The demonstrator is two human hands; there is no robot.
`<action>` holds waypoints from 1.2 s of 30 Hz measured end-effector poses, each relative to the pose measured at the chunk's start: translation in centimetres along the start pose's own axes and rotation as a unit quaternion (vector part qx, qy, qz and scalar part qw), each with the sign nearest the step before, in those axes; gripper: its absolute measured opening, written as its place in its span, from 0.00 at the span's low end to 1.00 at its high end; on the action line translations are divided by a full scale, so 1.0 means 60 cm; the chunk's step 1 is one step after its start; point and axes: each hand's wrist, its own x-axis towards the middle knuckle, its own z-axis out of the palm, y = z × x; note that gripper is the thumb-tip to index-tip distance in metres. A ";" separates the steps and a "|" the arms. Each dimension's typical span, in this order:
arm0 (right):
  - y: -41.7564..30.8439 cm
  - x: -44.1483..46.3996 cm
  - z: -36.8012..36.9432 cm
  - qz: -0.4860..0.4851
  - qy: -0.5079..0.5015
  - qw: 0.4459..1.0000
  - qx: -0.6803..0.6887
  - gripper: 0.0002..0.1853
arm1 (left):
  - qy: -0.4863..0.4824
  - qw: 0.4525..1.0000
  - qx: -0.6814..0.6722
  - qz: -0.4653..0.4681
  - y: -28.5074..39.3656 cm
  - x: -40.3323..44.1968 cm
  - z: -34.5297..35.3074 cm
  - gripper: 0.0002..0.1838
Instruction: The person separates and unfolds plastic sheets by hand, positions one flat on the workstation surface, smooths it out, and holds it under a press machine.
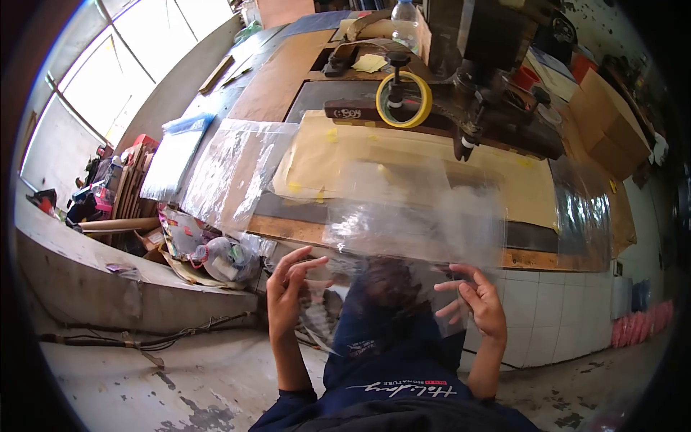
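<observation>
A thin transparent plastic sheet (410, 227) stretches between my two hands, its far part over the table's front edge and its near part in front of my trousers. At its left side, my left hand (289, 282) holds the edge between thumb and fingers. My right hand (476, 297) grips the opposite edge, with some fingers seen through the film. Whether the film is one layer or a bag, I cannot tell. Beyond it, a yellow paper sheet (317, 155) with bits of yellow tape lies on the work table (273, 229).
A dark machine head (497, 43) with a crossbar (353, 111) stands over the table; a yellow tape roll (430, 101) hangs there. Transparent plastic stacks lie left (241, 165) and right (583, 223). A cardboard box (608, 122) sits at right. Cables (180, 335) run along the left wall.
</observation>
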 end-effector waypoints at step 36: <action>0.029 -0.003 0.029 0.014 -0.067 0.993 -0.096 0.17 | 0.281 0.953 -0.065 0.089 -0.014 0.335 -0.423 0.18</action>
